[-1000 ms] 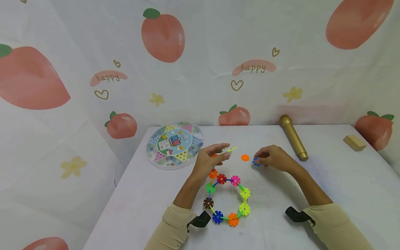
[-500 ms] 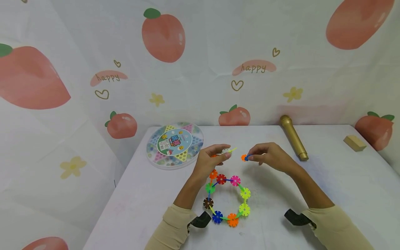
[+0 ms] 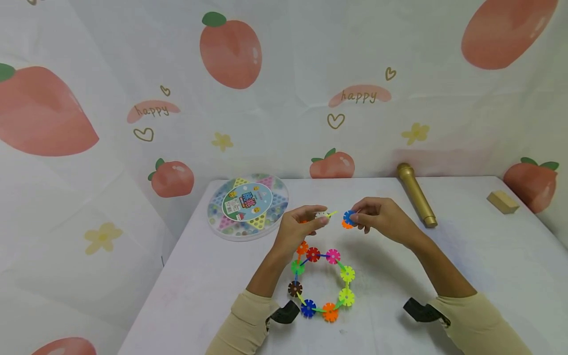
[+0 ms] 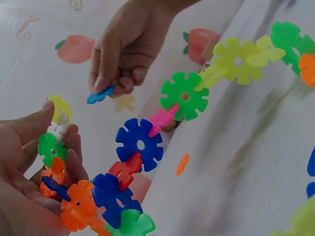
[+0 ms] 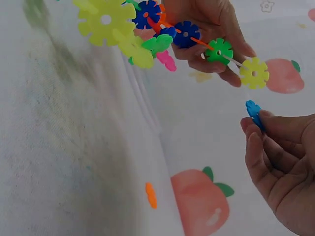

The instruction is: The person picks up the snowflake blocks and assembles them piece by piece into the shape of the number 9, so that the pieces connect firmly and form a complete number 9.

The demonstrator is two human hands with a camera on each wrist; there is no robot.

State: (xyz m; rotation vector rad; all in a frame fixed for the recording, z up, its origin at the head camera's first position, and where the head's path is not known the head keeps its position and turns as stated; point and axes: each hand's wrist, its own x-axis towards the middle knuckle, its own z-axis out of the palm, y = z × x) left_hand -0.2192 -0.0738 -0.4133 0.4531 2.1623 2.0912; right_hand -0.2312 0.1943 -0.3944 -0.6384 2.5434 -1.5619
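Note:
My left hand [image 3: 295, 227] holds the free end of a chain of interlocking snowflake discs. A yellow disc [image 5: 254, 73] tips that end, joined by a white disc [image 4: 57, 129] to a green one [image 4: 51, 150]. Below the hand, the chain runs into a ring of colourful discs, among them a pink one [image 3: 333, 256] and a brown one [image 3: 295, 289]. Between thumb and fingertips, my right hand [image 3: 386, 222] pinches a loose blue snowflake disc [image 5: 254, 114]. It is raised a short gap away from the yellow disc.
One loose orange disc [image 3: 347, 225] lies on the white table, partly behind the blue disc in the head view. A round Chinese checkers board [image 3: 248, 207] is at the back left. At the back right lie a gold microphone [image 3: 417, 195] and a wooden block [image 3: 503, 202].
My right hand has lifted the blue disc from the table and brought it leftward, turning its face toward the head camera. The left hand has stayed nearly still with the chain.

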